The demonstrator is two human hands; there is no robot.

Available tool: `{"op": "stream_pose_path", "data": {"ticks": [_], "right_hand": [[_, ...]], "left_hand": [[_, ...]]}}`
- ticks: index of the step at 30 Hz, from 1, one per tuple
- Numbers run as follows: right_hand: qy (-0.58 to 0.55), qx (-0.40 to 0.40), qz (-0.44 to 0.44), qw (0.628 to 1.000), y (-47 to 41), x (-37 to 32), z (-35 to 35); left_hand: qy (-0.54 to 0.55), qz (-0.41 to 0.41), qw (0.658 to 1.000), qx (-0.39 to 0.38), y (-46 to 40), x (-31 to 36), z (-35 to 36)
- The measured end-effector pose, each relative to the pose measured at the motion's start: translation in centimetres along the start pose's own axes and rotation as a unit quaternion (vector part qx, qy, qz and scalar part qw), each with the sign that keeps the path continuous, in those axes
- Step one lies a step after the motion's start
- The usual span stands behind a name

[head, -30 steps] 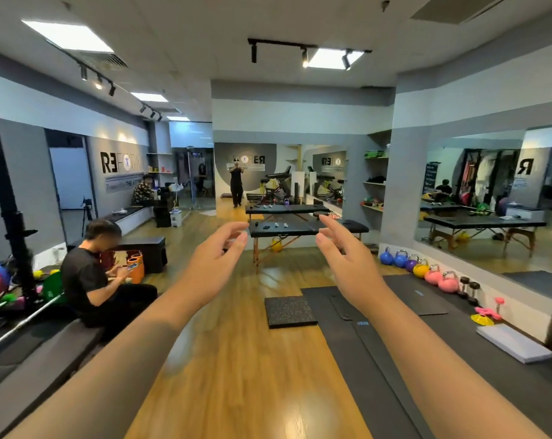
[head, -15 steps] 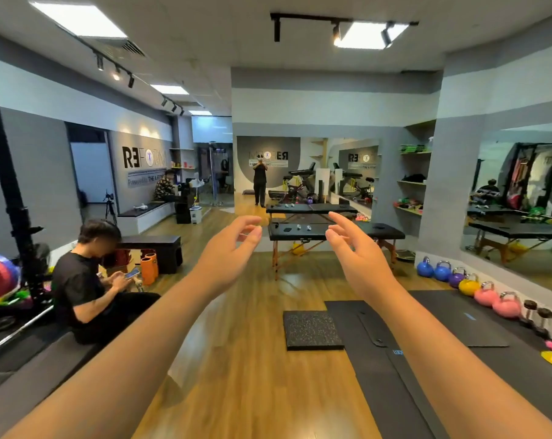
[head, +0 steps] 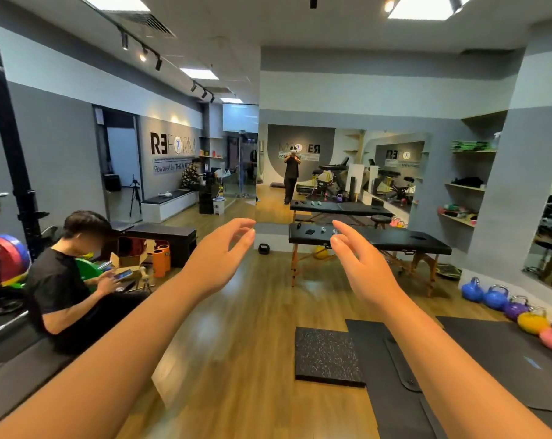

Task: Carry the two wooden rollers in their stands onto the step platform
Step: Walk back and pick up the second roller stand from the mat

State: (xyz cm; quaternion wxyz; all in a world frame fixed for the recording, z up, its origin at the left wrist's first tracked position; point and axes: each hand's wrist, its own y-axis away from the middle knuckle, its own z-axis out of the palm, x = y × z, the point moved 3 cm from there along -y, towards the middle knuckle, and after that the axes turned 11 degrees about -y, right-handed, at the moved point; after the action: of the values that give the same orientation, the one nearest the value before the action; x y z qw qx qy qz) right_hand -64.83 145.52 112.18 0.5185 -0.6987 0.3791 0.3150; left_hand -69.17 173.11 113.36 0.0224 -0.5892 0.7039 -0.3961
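Observation:
My left hand (head: 219,253) and my right hand (head: 360,261) are both stretched out in front of me at chest height. Their fingers are apart and they hold nothing. On the floor at the left, beside a seated person (head: 69,280), stands a small pale wooden piece (head: 144,275); it is too small to tell whether it is a roller in a stand. Just behind it is a long black box-shaped platform (head: 173,237).
Two orange foam rollers (head: 160,261) stand by the platform. A black massage table (head: 395,240) is ahead on the right, with a small kettlebell (head: 264,248) on the floor to its left. A speckled rubber tile (head: 327,356) and dark mats (head: 496,353) lie nearby. Coloured kettlebells (head: 515,307) line the right wall.
My view has swung left and moved forward, so the massage table and kettlebells have slid to the right. Both hands stay raised and open in front of me.

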Motion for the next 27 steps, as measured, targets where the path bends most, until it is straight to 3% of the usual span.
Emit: {"op": "stream_pose_path", "data": {"ticks": [5,17,27], "right_hand": [[-0.002,0.013,0.008,1.0,-10.6,7.9,-0.5],[0.003,0.022,0.027,0.999,-34.7,23.2,-3.0],[-0.038,-0.045,0.009,0.998,-56.5,37.9,-3.1]], "left_hand": [[-0.001,0.035,0.999,0.003,-10.0,-3.7,7.8],[0.029,0.008,0.999,-0.022,-34.5,-12.5,24.4],[-0.041,-0.053,0.998,0.004,-51.4,-19.8,35.7]]}}
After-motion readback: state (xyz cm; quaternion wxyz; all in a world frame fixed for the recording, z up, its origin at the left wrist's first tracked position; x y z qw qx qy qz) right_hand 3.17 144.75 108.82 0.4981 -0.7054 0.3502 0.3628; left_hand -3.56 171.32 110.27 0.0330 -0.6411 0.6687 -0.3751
